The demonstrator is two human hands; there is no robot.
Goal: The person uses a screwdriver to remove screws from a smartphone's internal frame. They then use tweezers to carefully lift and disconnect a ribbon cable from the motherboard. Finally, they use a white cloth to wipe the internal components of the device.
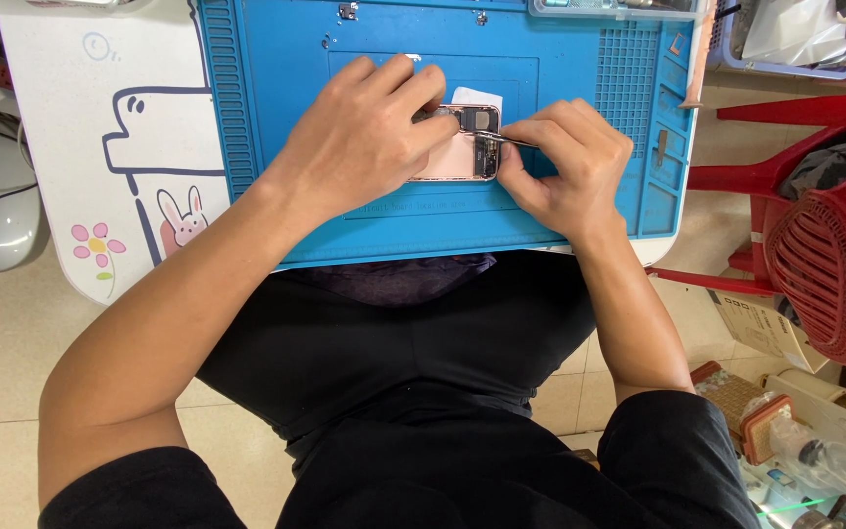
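An opened phone (464,147) with a pinkish back shell and exposed dark parts lies on the blue work mat (276,147). My left hand (364,132) rests over the phone's left side, fingers curled on it and holding it down. My right hand (565,162) pinches thin metal tweezers (513,140), whose tip reaches into the phone's upper right area. A small white sheet (477,96) shows just behind the phone.
The mat sits on a small white table (80,147) printed with a cartoon dog, rabbit and flower. Small screws (348,12) lie at the mat's far edge. Red plastic chairs (815,225) stand to the right. Boxes and clutter (795,431) lie on the floor at lower right.
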